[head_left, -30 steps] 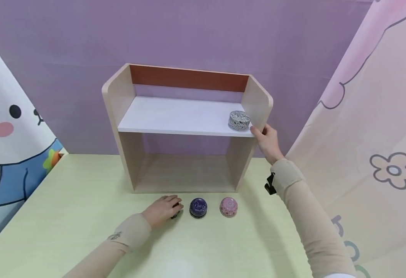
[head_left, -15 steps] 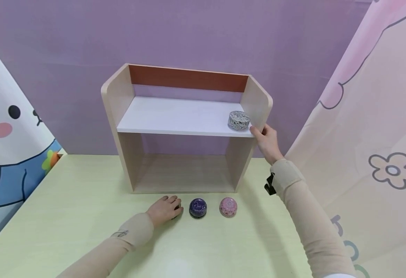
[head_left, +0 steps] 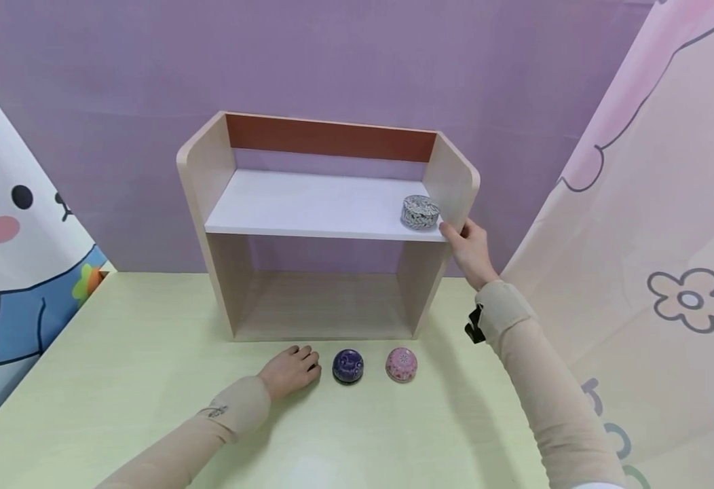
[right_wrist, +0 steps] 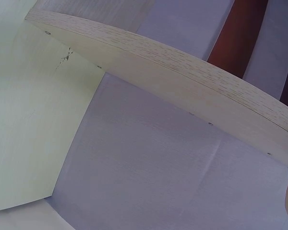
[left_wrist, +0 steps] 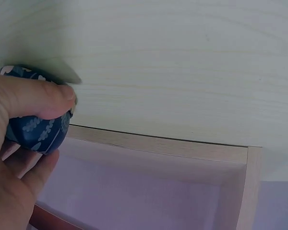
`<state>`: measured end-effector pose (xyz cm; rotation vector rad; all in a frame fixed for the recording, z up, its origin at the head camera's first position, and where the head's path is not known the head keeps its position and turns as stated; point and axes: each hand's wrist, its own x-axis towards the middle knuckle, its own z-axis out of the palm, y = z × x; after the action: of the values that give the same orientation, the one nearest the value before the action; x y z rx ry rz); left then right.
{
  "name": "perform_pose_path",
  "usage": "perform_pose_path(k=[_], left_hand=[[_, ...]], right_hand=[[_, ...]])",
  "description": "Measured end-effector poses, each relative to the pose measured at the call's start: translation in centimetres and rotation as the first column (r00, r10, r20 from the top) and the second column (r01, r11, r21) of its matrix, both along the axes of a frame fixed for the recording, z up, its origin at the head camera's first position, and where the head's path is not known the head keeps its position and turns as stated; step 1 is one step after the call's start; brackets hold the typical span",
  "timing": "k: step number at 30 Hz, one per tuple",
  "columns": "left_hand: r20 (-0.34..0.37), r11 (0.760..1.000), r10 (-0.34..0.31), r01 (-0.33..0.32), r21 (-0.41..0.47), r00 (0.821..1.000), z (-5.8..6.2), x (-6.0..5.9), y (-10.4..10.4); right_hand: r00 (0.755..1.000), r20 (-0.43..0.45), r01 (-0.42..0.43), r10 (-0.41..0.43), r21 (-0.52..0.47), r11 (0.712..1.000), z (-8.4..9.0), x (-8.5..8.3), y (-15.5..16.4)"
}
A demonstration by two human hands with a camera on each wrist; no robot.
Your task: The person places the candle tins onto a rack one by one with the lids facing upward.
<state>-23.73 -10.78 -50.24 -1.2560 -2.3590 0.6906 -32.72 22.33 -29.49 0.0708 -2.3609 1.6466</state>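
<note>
My left hand [head_left: 291, 372] is on the table in front of the small shelf [head_left: 308, 202]. In the left wrist view, its thumb and fingers curl round a small dark blue tin [left_wrist: 43, 133] with a pale leaf pattern; the hand covers this tin in the head view. To its right stand a round purple tin [head_left: 348, 366] and a pink flowered tin [head_left: 402, 365]. My right hand [head_left: 472, 251] grips the front edge of the shelf's right side panel, thumb on the inner side. Close to that thumb, a grey-and-white patterned tin [head_left: 420, 212] stands on the white upper board.
The pale yellow-green table [head_left: 161, 407] carries the shelf, whose lower compartment has a wood-coloured floor [head_left: 325, 305]. Behind hangs a purple cloth [head_left: 345, 61]. Printed curtains flank both sides, one with a flower [head_left: 693, 299].
My left fingers have closed further over the blue tin, which the head view no longer shows. My right hand keeps its place on the side panel.
</note>
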Motion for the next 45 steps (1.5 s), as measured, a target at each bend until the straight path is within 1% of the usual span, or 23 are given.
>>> perform_pose_path(k=[7, 15, 19, 23, 26, 28, 31, 34, 37, 39, 42, 45], left_hand=[[-0.004, 1.0, 0.013, -0.013, -0.013, 1.0, 0.4, 0.1, 0.1], [0.017, 1.0, 0.018, -0.018, -0.004, 1.0, 0.6, 0.2, 0.0], [0.02, 0.999, 0.005, -0.005, 0.033, 1.0, 0.9, 0.1, -0.2], [-0.008, 0.996, -0.012, 0.013, 0.083, 1.0, 1.1, -0.1, -0.4], [-0.014, 0.986, -0.005, 0.007, 0.168, 1.0, 1.2, -0.1, -0.5], [0.002, 0.968, 0.005, -0.006, 0.25, 1.0, 1.3, -0.1, -0.5], [0.038, 0.93, 0.021, -0.034, 0.367, 0.999, 1.4, 0.0, -0.5], [0.086, 0.893, 0.035, -0.07, 0.444, 0.996, 1.5, 0.1, -0.6], [0.149, 0.856, 0.049, -0.119, 0.504, 0.988, 1.7, 0.2, -0.6], [0.191, 0.827, 0.058, -0.155, 0.54, 0.98, 1.9, 0.3, -0.7], [0.266, 0.779, 0.077, -0.225, 0.585, 0.961, 2.3, 0.5, -0.8], [0.33, 0.718, 0.083, -0.286, 0.635, 0.94, 2.7, 0.5, -0.9]], right_hand=[[1.0, -0.009, 0.004, -0.004, 0.003, 1.0, 0.0, -0.1, 0.1], [1.0, 0.003, 0.017, -0.017, 0.003, 1.0, -0.1, -0.3, 0.1], [1.0, -0.003, 0.017, -0.017, 0.012, 1.0, -0.1, -0.2, 0.1], [1.0, -0.005, 0.025, -0.024, 0.017, 1.0, -0.1, -0.2, 0.0], [1.0, 0.001, 0.031, -0.031, 0.024, 0.999, -0.1, -0.2, 0.0], [0.999, 0.001, 0.033, -0.033, 0.025, 0.999, -0.1, -0.2, 0.0], [1.0, -0.001, 0.031, -0.031, 0.026, 0.999, -0.2, -0.2, 0.0], [1.0, -0.003, 0.026, -0.026, 0.025, 0.999, -0.2, -0.3, 0.0], [1.0, 0.002, 0.022, -0.022, 0.022, 1.0, -0.2, -0.3, 0.1], [1.0, 0.004, 0.019, -0.019, 0.018, 1.0, -0.2, -0.3, 0.1], [1.0, 0.01, 0.013, -0.014, 0.017, 1.0, -0.2, -0.2, 0.1], [1.0, 0.01, 0.011, -0.011, 0.014, 1.0, -0.1, -0.2, 0.0]])
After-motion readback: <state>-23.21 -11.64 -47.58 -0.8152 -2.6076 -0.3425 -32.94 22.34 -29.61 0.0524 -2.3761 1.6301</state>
